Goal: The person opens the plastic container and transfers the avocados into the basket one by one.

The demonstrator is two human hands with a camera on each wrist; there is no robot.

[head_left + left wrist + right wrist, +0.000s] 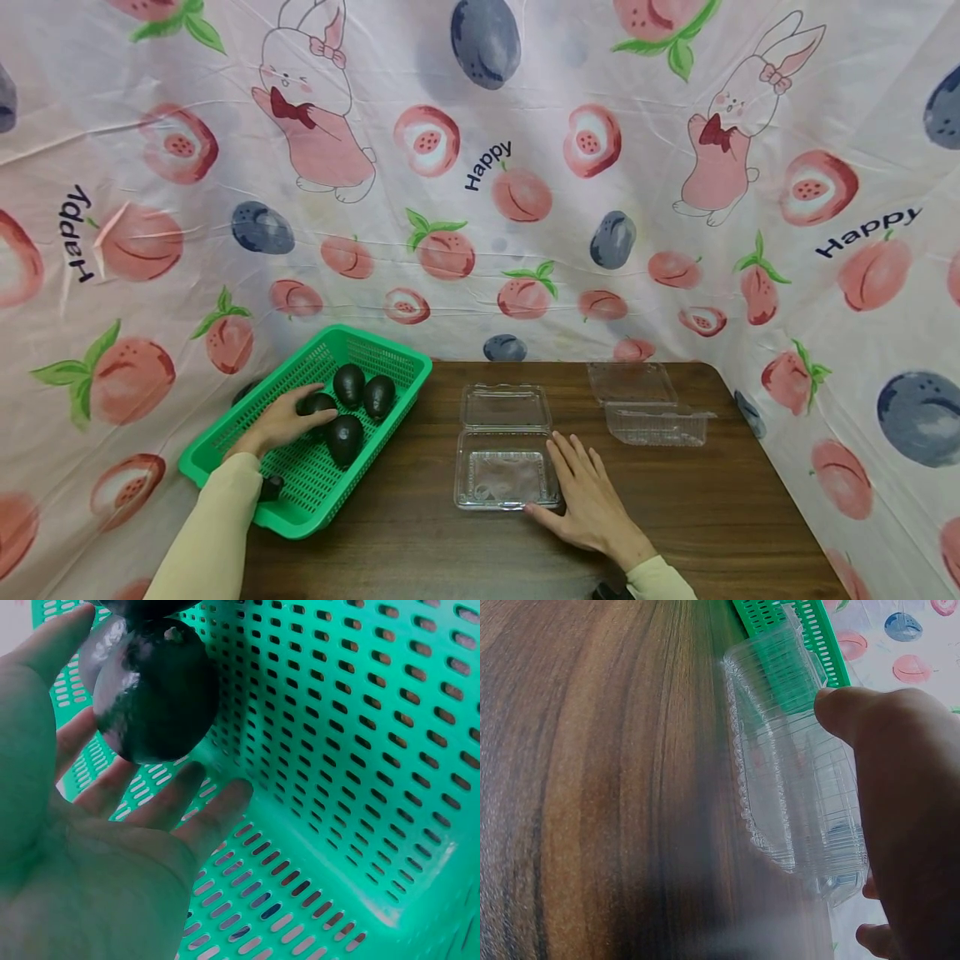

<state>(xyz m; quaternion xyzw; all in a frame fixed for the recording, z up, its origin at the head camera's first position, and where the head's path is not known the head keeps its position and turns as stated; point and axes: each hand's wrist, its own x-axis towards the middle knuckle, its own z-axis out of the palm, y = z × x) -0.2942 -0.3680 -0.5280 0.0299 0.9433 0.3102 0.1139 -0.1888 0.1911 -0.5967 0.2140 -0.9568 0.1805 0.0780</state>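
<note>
In the head view my left hand [288, 423] reaches into the green basket [197, 467], thumb and fingers spread around a dark avocado [317, 405]. The left wrist view shows its fingers fairly straight, with fingertips right at the lower edge of a dark avocado [161, 697]. Three more avocados, one of them the nearer avocado [345, 442], lie beside it in the basket. My right hand [588, 500] rests with extended fingers along the right side of an opened clear plastic clamshell box [506, 479]. Its thumb touches the box's front rim.
A second opened clear clamshell [656, 425] stands at the back right of the brown wooden table [405, 542]. Fruit-and-rabbit printed cloth [480, 250] hangs behind the table and along both sides. The basket's left side is close to the cloth.
</note>
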